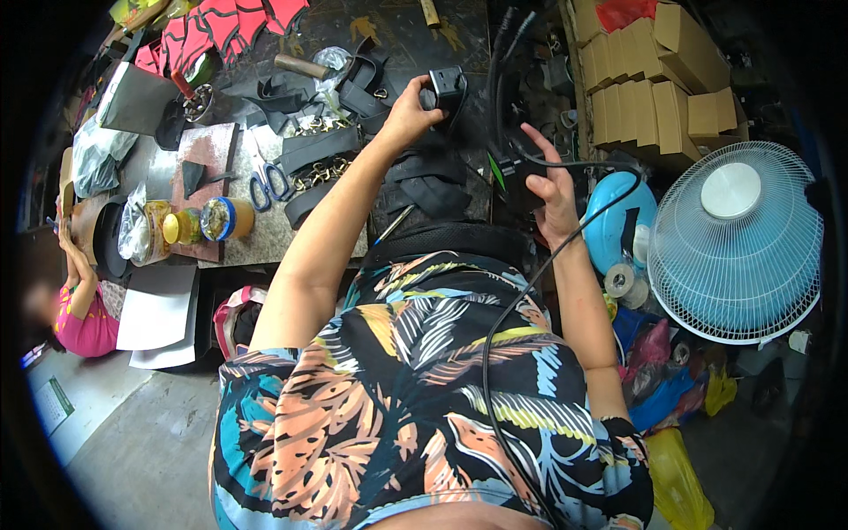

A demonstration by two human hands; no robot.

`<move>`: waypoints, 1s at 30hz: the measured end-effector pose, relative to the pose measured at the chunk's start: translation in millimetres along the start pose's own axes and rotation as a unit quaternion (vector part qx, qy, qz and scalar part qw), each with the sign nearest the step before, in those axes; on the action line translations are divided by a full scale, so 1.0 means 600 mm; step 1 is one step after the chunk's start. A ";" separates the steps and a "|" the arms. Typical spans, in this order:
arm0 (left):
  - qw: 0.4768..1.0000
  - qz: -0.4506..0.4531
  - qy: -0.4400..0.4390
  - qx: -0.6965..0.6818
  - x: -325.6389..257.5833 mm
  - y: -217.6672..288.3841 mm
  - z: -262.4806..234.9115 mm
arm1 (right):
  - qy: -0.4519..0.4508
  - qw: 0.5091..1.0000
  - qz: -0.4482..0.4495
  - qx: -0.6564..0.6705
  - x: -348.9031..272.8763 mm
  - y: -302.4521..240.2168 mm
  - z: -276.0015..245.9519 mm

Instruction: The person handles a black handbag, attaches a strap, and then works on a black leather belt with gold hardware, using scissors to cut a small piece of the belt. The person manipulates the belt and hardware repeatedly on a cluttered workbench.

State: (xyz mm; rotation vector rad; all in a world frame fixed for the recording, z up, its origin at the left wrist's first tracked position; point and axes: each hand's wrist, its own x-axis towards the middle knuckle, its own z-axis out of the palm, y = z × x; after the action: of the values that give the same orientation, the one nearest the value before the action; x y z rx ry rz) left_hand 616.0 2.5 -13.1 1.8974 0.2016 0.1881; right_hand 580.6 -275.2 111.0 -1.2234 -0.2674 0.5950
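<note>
My left hand [412,115] reaches over the dark worktable, with thumb and forefinger closed on the near side of a small dark box-like device [449,85]. A thin dark cord hangs from that device. My right hand [552,187] is raised at the table's right side with its fingers apart, and nothing shows in it. Beside its fingertips are black cables [499,97] and a small black object with a bright green edge [497,171]. Folded black straps [428,181] lie below my left hand. Black strap bundles with brass-coloured metal fittings [322,148] are to its left.
Scissors [265,179], lidded jars [228,218] and a grey box [134,99] stand left on the table. Pink-red pieces [225,26] lie at the back. Cardboard boxes [632,115] and a blue fan [738,243] are right. Another person's arm [81,269] shows far left.
</note>
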 end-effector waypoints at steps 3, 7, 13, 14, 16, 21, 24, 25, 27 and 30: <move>0.997 -0.011 0.018 0.071 -0.022 0.033 -0.006 | -0.044 0.995 0.025 0.089 0.011 0.002 0.006; 0.989 0.025 0.106 0.100 -0.086 0.071 -0.032 | -0.082 0.985 0.067 0.137 0.019 0.005 0.018; 0.993 0.001 0.070 0.090 -0.247 0.110 -0.086 | -0.112 0.991 0.049 0.060 0.024 -0.018 -0.019; 0.994 -0.044 -0.010 0.099 -0.269 0.117 -0.089 | -0.114 0.991 0.052 0.049 0.020 -0.017 -0.027; 0.982 -0.015 -0.173 0.075 -0.313 0.138 -0.092 | -0.134 0.984 0.099 0.060 0.011 -0.006 -0.037; 0.939 0.050 -0.219 0.259 -0.362 0.208 -0.094 | -0.184 0.973 0.107 0.093 -0.001 0.034 -0.048; 0.948 0.115 -0.127 0.269 -0.384 0.234 -0.092 | -0.189 0.969 0.126 0.098 -0.005 0.044 -0.060; 0.957 0.091 -0.110 0.253 -0.379 0.232 -0.089 | -0.201 0.961 0.152 0.112 -0.002 0.047 -0.065; 0.978 0.031 -0.047 0.200 -0.358 0.216 -0.073 | -0.205 0.951 0.191 0.128 -0.009 0.053 -0.075; 0.968 0.024 0.026 0.247 -0.314 0.184 -0.053 | -0.196 0.953 0.198 0.123 -0.022 0.063 -0.089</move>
State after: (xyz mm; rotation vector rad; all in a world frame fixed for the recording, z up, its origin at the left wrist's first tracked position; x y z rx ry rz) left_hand 430.7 -47.6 95.5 2.3959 0.2548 0.2371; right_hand 585.7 -317.3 59.5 -0.9117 -0.2719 1.1898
